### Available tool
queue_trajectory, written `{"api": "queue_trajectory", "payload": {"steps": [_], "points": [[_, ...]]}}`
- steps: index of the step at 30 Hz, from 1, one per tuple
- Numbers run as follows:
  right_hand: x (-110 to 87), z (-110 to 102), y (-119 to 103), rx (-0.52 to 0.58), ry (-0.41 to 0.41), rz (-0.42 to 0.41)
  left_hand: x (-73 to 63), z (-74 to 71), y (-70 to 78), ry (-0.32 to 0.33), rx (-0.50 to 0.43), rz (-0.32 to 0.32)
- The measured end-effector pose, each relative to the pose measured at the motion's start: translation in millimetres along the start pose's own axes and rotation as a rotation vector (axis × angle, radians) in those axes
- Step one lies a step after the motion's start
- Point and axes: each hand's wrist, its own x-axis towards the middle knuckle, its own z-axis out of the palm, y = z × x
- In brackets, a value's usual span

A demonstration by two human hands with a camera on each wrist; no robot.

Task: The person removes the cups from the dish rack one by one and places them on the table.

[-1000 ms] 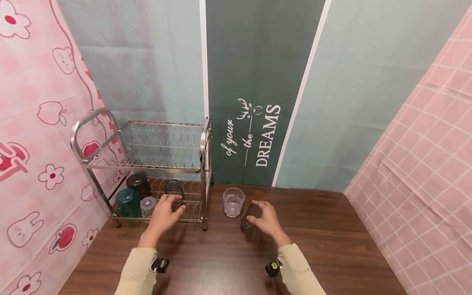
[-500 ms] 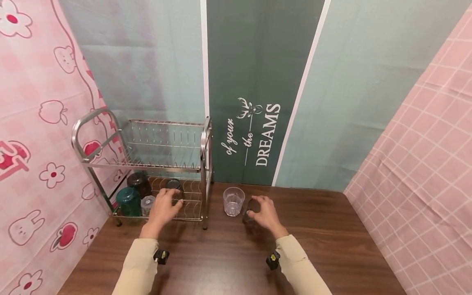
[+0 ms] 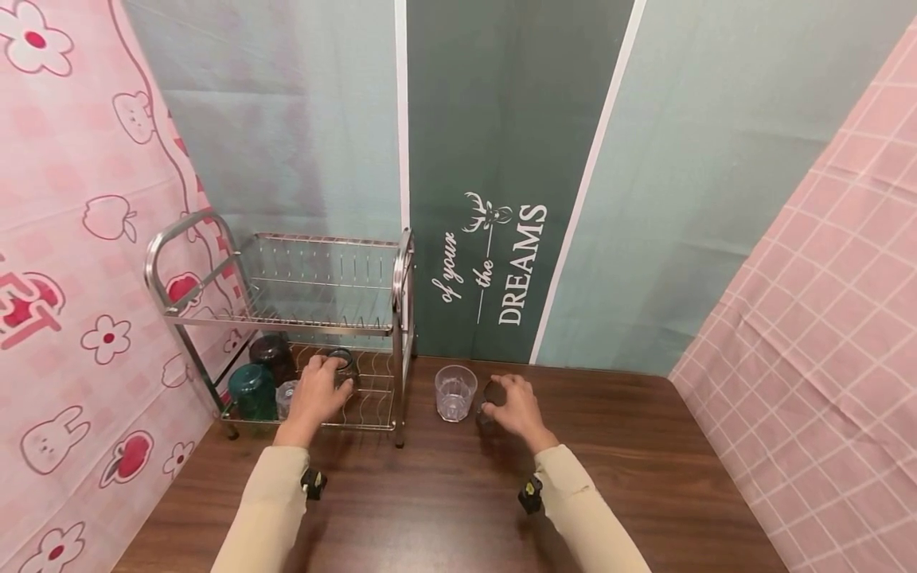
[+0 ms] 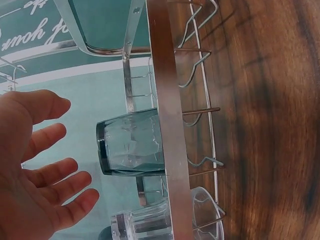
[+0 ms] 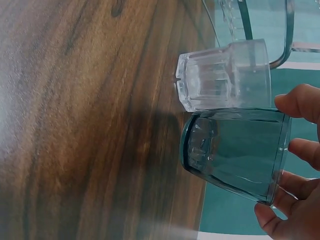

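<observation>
My left hand (image 3: 315, 395) is at the lower shelf of the metal dish rack (image 3: 282, 328), fingers spread. Just ahead of it an upside-down grey-tinted glass (image 4: 132, 145) rests on the shelf wires. The left wrist view shows a gap between the fingertips and this glass. My right hand (image 3: 517, 407) holds a second dark-tinted glass (image 5: 240, 150) by its rim, thumb on one side and fingers on the other. That glass is upright and close beside a clear faceted cup (image 3: 455, 395), which stands on the table.
Also on the lower shelf are a teal glass (image 3: 252, 391), a dark glass (image 3: 272, 358) and a small clear cup (image 3: 286, 398), partly behind my left hand. The rack's front rail (image 4: 170, 120) crosses before them. Patterned cloths hang around the wooden table (image 3: 444, 509).
My left hand has moved forward to the grey-tinted glass in the rack. My right hand has shifted slightly away from me with its dark-tinted glass.
</observation>
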Motion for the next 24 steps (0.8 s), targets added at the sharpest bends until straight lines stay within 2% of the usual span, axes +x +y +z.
{"api": "queue_trajectory", "payload": {"steps": [9,24], "points": [[10.4,1,0,-0.052,-0.048,0.005,12.4,2.4,-5.0,-0.025,0.089,0.001],[22.8,4,10,-0.151,-0.093,0.029,30.7,2.9,-11.9,-0.045,0.112,-0.036]]}}
